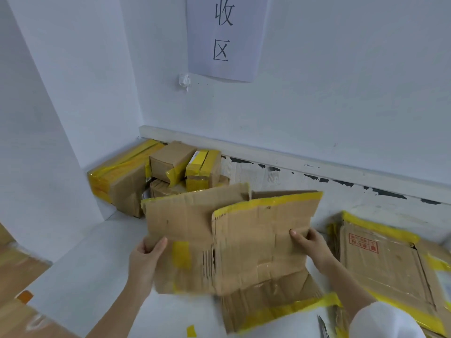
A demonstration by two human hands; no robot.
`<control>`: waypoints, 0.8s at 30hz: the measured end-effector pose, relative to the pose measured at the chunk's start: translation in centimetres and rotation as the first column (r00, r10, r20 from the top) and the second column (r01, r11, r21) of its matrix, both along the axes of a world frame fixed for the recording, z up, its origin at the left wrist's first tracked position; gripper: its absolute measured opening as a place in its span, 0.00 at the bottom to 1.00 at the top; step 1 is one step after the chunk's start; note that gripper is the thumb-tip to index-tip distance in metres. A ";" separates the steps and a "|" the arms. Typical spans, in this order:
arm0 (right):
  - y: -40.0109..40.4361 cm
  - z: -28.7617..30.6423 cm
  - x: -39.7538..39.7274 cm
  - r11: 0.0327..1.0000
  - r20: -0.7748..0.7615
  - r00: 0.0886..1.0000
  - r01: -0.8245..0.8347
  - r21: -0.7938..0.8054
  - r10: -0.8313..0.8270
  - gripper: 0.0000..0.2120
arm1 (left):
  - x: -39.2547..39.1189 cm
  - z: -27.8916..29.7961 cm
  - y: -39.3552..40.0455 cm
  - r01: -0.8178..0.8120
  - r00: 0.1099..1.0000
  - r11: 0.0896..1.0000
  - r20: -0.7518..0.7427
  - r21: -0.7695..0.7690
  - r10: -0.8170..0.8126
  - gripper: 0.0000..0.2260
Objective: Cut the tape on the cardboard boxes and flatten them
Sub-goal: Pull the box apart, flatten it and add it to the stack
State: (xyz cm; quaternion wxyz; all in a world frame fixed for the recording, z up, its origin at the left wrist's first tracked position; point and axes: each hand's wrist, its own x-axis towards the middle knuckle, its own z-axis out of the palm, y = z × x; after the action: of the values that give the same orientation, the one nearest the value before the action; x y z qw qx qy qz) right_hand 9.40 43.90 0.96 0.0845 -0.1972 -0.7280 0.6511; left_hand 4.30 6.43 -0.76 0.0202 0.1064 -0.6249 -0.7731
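A white wall (317, 93) fills the upper frame, with a paper sign (225, 37) at top centre. At centre, a flattened box (234, 240) edged in yellow tape (268, 203) is held up over the white floor (85, 264). Sealed boxes (136, 176) are heaped at middle left; a flat stack (390, 264) lies at lower right. The left hand (146, 257) grips the box's left edge, the right hand (311, 242) its right edge, thumbs in front. At the bottom edge lies what may be a knife (323, 325).

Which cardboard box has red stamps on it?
The flattened box lying at the right, beside the right hand. The others show only yellow tape.
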 end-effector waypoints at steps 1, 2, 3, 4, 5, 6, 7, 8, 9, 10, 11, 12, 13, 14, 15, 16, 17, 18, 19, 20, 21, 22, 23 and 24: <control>0.4 0.0 0.2 1.000 0.004 1.000 0.030 -0.004 -0.030 0.10 | -0.1 0.3 -0.3 -0.008 1.000 1.000 -0.014 -0.011 0.008 0.04; 0.7 0.1 0.3 0.999 0.009 0.999 0.044 -0.003 -0.044 0.12 | -0.2 0.7 -0.5 -0.014 1.000 0.999 -0.024 -0.033 0.013 0.03; 0.8 0.2 0.4 0.999 0.015 0.998 0.053 0.003 -0.053 0.13 | -0.3 1.1 -0.7 -0.023 0.999 0.998 -0.031 -0.058 0.021 0.02; 0.8 0.2 0.5 0.998 0.023 0.998 0.064 0.018 -0.064 0.13 | -0.4 1.6 -0.6 -0.040 0.999 0.995 -0.036 -0.091 0.037 0.02; 0.8 0.2 0.6 0.996 0.026 0.996 0.082 0.036 -0.083 0.14 | -0.6 2.2 -0.5 -0.066 0.997 0.989 -0.052 -0.136 0.059 0.02; 0.7 0.3 0.6 0.993 0.021 0.994 0.106 0.053 -0.107 0.13 | -0.8 2.7 -0.4 -0.095 0.993 0.978 -0.083 -0.187 0.080 0.03; 0.5 0.4 0.6 0.989 0.009 0.991 0.133 0.069 -0.134 0.13 | -0.9 3.3 -0.2 -0.121 0.988 0.966 -0.126 -0.228 0.094 0.03; 0.4 0.5 0.6 0.983 -0.005 0.987 0.163 0.090 -0.163 0.13 | -1.1 3.8 0.0 -0.139 0.981 0.959 -0.169 -0.248 0.098 0.03; 0.3 0.8 0.6 0.974 -0.019 0.981 0.196 0.115 -0.195 0.13 | -1.5 4.2 0.2 -0.144 0.975 0.956 -0.201 -0.256 0.093 0.04; 0.2 1.2 0.6 0.962 -0.034 0.973 0.231 0.148 -0.229 0.13 | -1.8 4.6 0.3 -0.136 0.973 0.951 -0.218 -0.277 0.075 0.05; 0.3 1.6 0.6 0.945 -0.046 0.963 0.270 0.184 -0.266 0.13 | -2.2 5.0 0.3 -0.097 0.976 0.947 -0.215 -0.308 0.030 0.06; 0.5 2.1 0.7 0.925 -0.053 0.951 0.308 0.222 -0.304 0.13 | -2.6 5.3 0.2 -0.022 0.979 0.943 -0.199 -0.331 -0.047 0.06; 0.8 2.5 0.9 0.901 -0.050 0.938 0.344 0.263 -0.343 0.13 | -3.1 5.5 0.1 0.090 0.973 0.943 -0.173 -0.319 -0.152 0.04; 1.3 3.0 1.2 0.877 -0.042 0.924 0.375 0.299 -0.381 0.14 | -3.4 5.7 0.1 0.220 0.953 0.935 -0.144 -0.280 -0.267 0.07; 1.7 3.4 1.5 0.855 -0.029 0.910 0.400 0.330 -0.414 0.15 | -3.8 5.8 0.2 0.348 0.919 0.909 -0.111 -0.229 -0.379 0.14; 2.2 3.8 1.9 0.833 -0.013 0.895 0.421 0.358 -0.447 0.16 | -4.0 5.6 0.6 0.440 0.881 0.871 -0.083 -0.216 -0.466 0.22; 2.6 4.2 2.5 0.812 0.007 0.878 0.441 0.382 -0.479 0.18 | -4.0 5.6 1.2 0.482 0.855 0.835 -0.065 -0.267 -0.515 0.27; 2.9 4.5 3.1 0.793 0.027 0.859 0.460 0.400 -0.512 0.19 | -4.1 5.6 2.2 0.486 0.842 0.803 -0.063 -0.345 -0.536 0.31; 3.2 4.8 3.9 0.774 0.045 0.840 0.475 0.418 -0.540 0.19 | -4.1 5.7 3.2 0.449 0.846 0.783 -0.077 -0.430 -0.528 0.33; 3.4 5.1 4.7 0.755 0.058 0.824 0.486 0.439 -0.564 0.19 | -4.0 5.9 4.3 0.398 0.853 0.777 -0.116 -0.488 -0.509 0.35; 3.6 5.3 5.7 0.733 0.059 0.809 0.496 0.466 -0.585 0.20 | -4.0 6.1 5.4 0.358 0.848 0.774 -0.166 -0.522 -0.503 0.35; 3.8 5.5 6.6 0.699 0.048 0.791 0.509 0.503 -0.610 0.20 | -4.1 6.2 6.6 0.345 0.826 0.761 -0.207 -0.549 -0.524 0.33; 3.9 5.5 7.6 0.652 0.032 0.770 0.517 0.554 -0.637 0.22 | -4.3 6.1 7.6 0.364 0.791 0.723 -0.214 -0.588 -0.573 0.30; 4.1 5.4 8.7 0.594 0.012 0.751 0.512 0.620 -0.660 0.24 | -4.3 5.9 8.6 0.392 0.750 0.657 -0.190 -0.644 -0.633 0.25</control>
State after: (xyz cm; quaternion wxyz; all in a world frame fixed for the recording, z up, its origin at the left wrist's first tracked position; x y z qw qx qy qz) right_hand 18.13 47.96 6.40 0.2624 -0.4689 -0.7874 0.3020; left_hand 0.00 14.99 5.14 -0.0466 -0.2495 -0.8103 -0.5281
